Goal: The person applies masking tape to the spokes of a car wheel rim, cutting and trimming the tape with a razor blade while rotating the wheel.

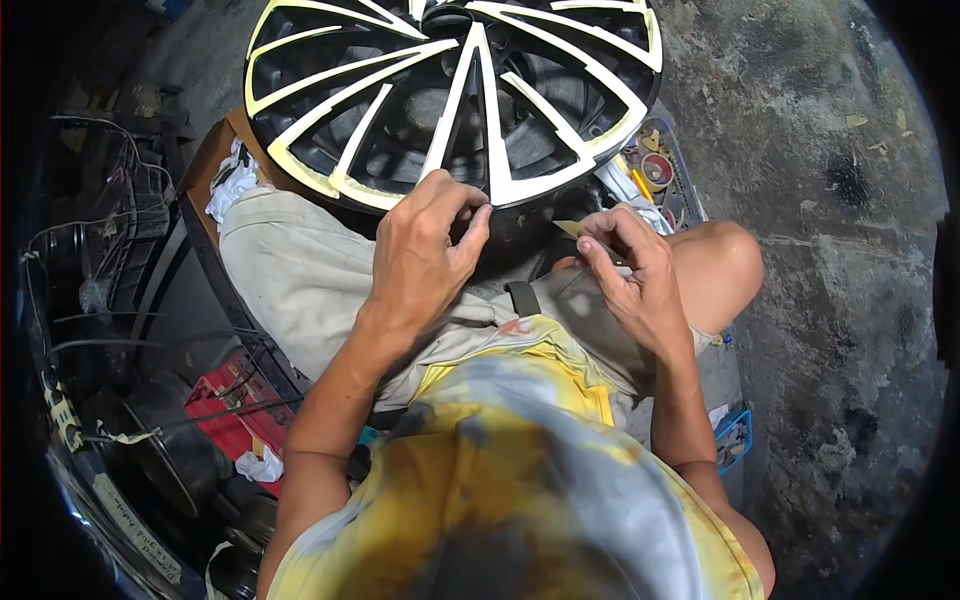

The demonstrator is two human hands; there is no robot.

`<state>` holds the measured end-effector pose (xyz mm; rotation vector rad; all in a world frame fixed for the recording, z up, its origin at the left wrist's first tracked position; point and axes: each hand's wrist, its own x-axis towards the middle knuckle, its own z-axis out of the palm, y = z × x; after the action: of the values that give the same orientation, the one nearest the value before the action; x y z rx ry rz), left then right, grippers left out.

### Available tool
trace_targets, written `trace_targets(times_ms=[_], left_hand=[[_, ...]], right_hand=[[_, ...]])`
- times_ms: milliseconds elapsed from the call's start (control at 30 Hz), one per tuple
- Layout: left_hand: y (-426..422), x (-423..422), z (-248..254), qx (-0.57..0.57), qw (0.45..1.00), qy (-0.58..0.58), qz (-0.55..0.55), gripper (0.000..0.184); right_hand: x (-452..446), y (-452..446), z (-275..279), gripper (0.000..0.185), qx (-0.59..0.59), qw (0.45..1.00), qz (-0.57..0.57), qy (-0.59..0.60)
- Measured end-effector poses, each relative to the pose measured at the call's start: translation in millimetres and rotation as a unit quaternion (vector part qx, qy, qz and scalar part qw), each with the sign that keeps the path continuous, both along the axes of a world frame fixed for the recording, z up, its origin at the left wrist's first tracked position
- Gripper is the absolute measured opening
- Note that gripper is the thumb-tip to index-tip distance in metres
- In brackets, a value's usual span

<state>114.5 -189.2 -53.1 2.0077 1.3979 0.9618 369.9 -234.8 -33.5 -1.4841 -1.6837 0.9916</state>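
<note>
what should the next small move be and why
Probably lift the right hand toward the wheel's near edge: it pinches a small yellowish piece below that edge, while the left hand is at the rim, seemingly ready to help.

Rough, mottled grey floor [800,300] with dark stains [848,186] and pale scraps [856,121] at the right.

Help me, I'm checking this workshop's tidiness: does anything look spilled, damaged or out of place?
The floor at picture right looks untidy: dark, blotchy patches and loose scraps, though I can't tell stains from wear. The wheel shows no obvious damage.
</note>
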Motion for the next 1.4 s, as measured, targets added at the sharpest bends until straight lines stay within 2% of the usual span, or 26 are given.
trace_targets(times_ms=[167,267,300,333,400,533,600,667,733,800,867,967,1067,1167,1267,1300,1400], left_hand=[[14.6,1.4,14.2,-0.066,0.998,0.019,-0.018,0.010],[21.7,-1.2,16.6,-0.088,0.995,0.032,-0.032,0.011],[25.5,-2.4,9.1,-0.047,0.999,0.004,-0.021,0.010],[27.5,-2.1,7.6,-0.054,0.999,0.002,0.007,0.009],[29.0,0.4,15.5,-0.096,0.995,-0.022,0.020,0.009],[26.7,-6.3,22.3,-0.136,0.989,0.004,-0.062,0.010],[26.6,-4.5,23.1,-0.147,0.988,0.013,-0.053,0.010],[29.3,-1.7,28.9,-0.174,0.983,0.013,-0.047,0.010],[36.6,-2.1,29.2,-0.187,0.980,0.022,-0.056,0.013],[43.5,-3.7,30.4,-0.213,0.975,0.029,-0.062,0.015],[51.0,-4.7,32.4,-0.250,0.965,0.034,-0.069,0.015],[58.3,-3.5,36.7,-0.271,0.956,0.071,-0.091,0.015],[64.3,-0.2,41.9,-0.276,0.952,0.084,-0.105,0.018],[66.3,3.0,47.0,-0.279,0.950,0.094,-0.106,0.020],[62.9,2.5,46.8,-0.270,0.953,0.099,-0.100,0.020],[62.3,1.9,45.9,-0.262,0.955,0.097,-0.098,0.020],[59.1,0.8,45.5,-0.253,0.959,0.087,-0.092,0.020]], right_hand=[[2.4,10.2,-3.3,0.010,0.029,0.999,0.000,-0.030],[13.1,16.3,3.0,0.011,-0.023,0.999,-0.042,-0.001],[24.1,17.9,-5.1,0.012,-0.006,0.998,-0.065,0.017],[34.0,22.5,6.6,0.011,0.020,0.996,-0.086,-0.024],[58.2,30.5,31.9,0.012,0.036,0.976,-0.184,-0.111],[152.7,50.5,39.1,0.022,0.141,0.943,-0.281,-0.112],[199.5,60.4,31.9,0.021,0.082,0.937,-0.304,-0.151],[260.2,76.5,-19.5,0.019,0.048,0.953,-0.252,-0.163],[286.1,88.0,-81.1,0.025,-0.048,0.963,-0.238,-0.117],[317.8,98.6,-171.0,0.039,-0.179,0.948,-0.227,-0.129],[304.6,103.0,-218.2,0.045,-0.284,0.917,-0.233,-0.154],[298.7,103.3,-304.8,0.046,-0.255,0.926,-0.251,-0.120],[234.6,112.5,-273.1,0.048,-0.211,0.930,-0.197,-0.226],[206.4,126.0,-302.6,0.044,-0.070,0.970,-0.144,-0.183],[189.8,140.5,-315.0,0.042,-0.115,0.957,-0.107,-0.243],[186.3,142.5,-302.7,0.040,-0.128,0.956,-0.106,-0.242],[201.4,147.0,-271.0,0.036,-0.070,0.978,-0.117,-0.158]])
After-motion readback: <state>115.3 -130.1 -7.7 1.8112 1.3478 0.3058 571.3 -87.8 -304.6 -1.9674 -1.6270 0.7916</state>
